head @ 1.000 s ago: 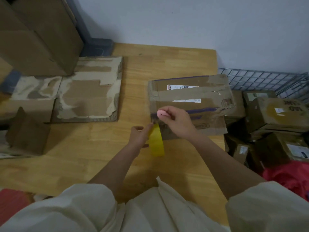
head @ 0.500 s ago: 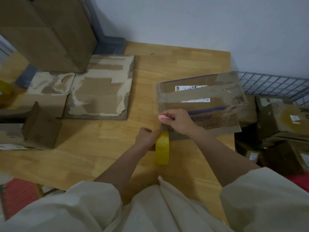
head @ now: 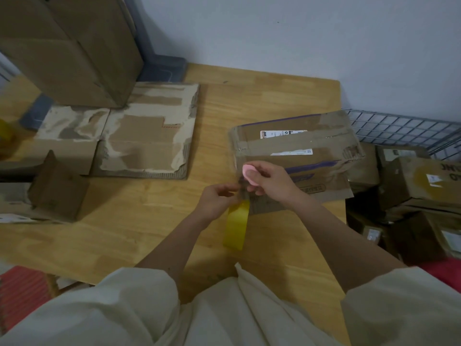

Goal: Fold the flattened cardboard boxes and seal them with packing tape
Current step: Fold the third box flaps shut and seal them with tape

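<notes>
Hands meet at the near left corner of a flat cardboard box (head: 294,158) that lies on the wooden table (head: 139,236), its right end sticking out over the table's edge. The right hand (head: 270,182) grips a small pink tool (head: 249,174) in curled fingers, right over the box corner. The left hand (head: 215,199) pinches the top of a yellow tape roll (head: 236,224) that stands on edge just beside the box. More flat cardboard (head: 147,136) lies well apart on the left, and a wire basket (head: 404,128) of brown boxes sits on the right
</notes>
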